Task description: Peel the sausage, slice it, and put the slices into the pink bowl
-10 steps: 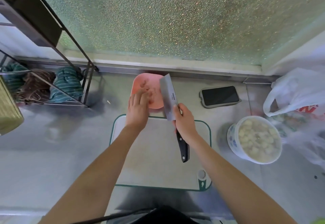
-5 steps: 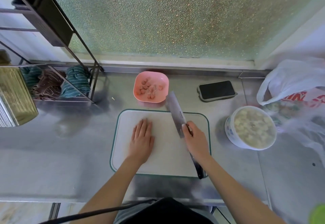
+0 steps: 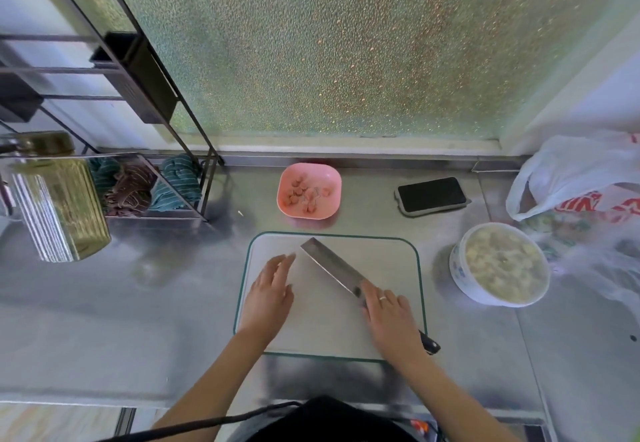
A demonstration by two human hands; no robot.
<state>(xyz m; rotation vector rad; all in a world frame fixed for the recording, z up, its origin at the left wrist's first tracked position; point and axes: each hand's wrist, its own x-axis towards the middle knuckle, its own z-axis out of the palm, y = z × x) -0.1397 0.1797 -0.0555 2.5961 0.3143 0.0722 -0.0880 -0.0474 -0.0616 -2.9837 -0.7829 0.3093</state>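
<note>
The pink bowl [image 3: 330, 183] stands on the steel counter just beyond the white cutting board [image 3: 384, 265], and several sausage slices [image 3: 304, 193] lie inside it. No sausage shows on the board. My left hand [image 3: 268, 291] rests flat on the board's left part, fingers together, holding nothing. My right hand [image 3: 389, 311] lies over the handle of a cleaver [image 3: 329, 268] whose blade lies flat on the board, tip pointing to the upper left. The handle's black end sticks out behind my wrist.
A phone [image 3: 433, 195] lies face up right of the bowl. A white tub of pale food [image 3: 500, 265] and plastic bags [image 3: 575, 178] sit at the right. A wire rack [image 3: 145, 178] with cloths and a gold tin [image 3: 59, 206] stand at the left.
My left hand drew back from the pink bowl to the board. The cleaver came down from upright beside the bowl and now lies flat on the board under my right hand.
</note>
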